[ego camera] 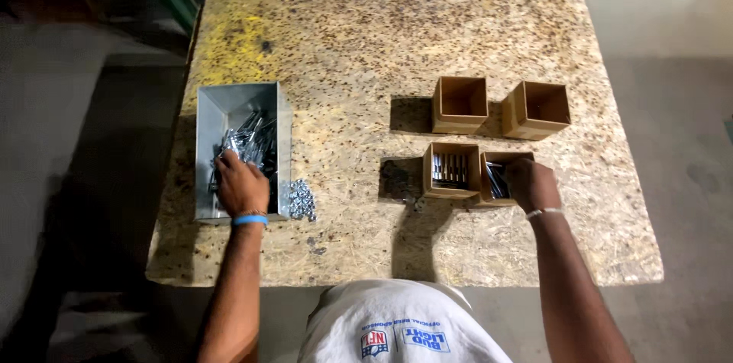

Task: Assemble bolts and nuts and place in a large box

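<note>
Bolts (pixel 248 141), long and silver, lie heaped in a grey metal bin (pixel 210 103) at the left side of the table (pixel 366 27). The left hand (pixel 242 186) reaches into that bin, fingers curled down among the bolts; whether they grip one cannot be told. A blue band sits on that wrist. Just right of the bin, touching its near corner, lies a small pile of silver nuts (pixel 301 200) on the bare chipboard top.

The right hand (pixel 532 183) is over the near right cardboard box (pixel 496 178), fingers bent down into it onto dark metal pieces; the grip is hidden. A pale bracelet circles that wrist. Touching this box on its left is a second box (pixel 452 171) holding bolts laid in a row. Behind them stand two open boxes, one (pixel 460 104) apart from the other (pixel 537 109), the latter turned askew.
</note>
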